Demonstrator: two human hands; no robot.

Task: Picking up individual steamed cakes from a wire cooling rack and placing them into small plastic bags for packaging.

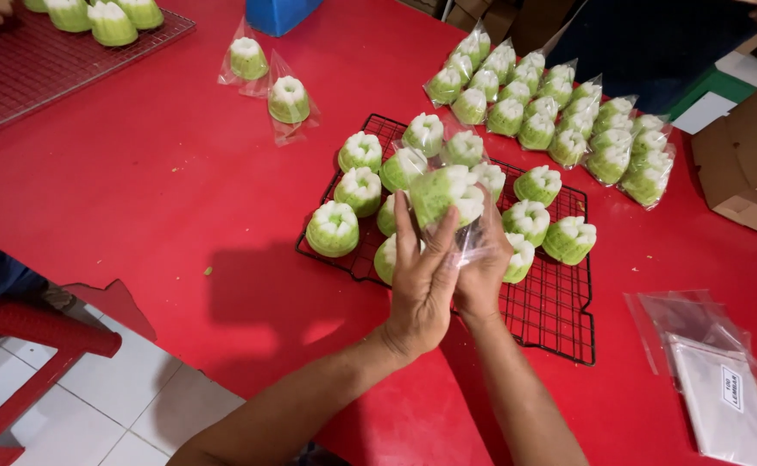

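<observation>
Head view looks down on a red table where both hands meet above a black wire cooling rack. Left hand has its fingers closed around a green-and-white fluted steamed cake that sits inside a clear plastic bag, held just over the rack. Right hand lies mostly behind the left, gripping the same bag from the far side. Unwrapped cakes of the same kind rest on the rack around the hands. Bagged cakes lie in rows beyond the rack, and a stack of empty clear bags lies to the right.
</observation>
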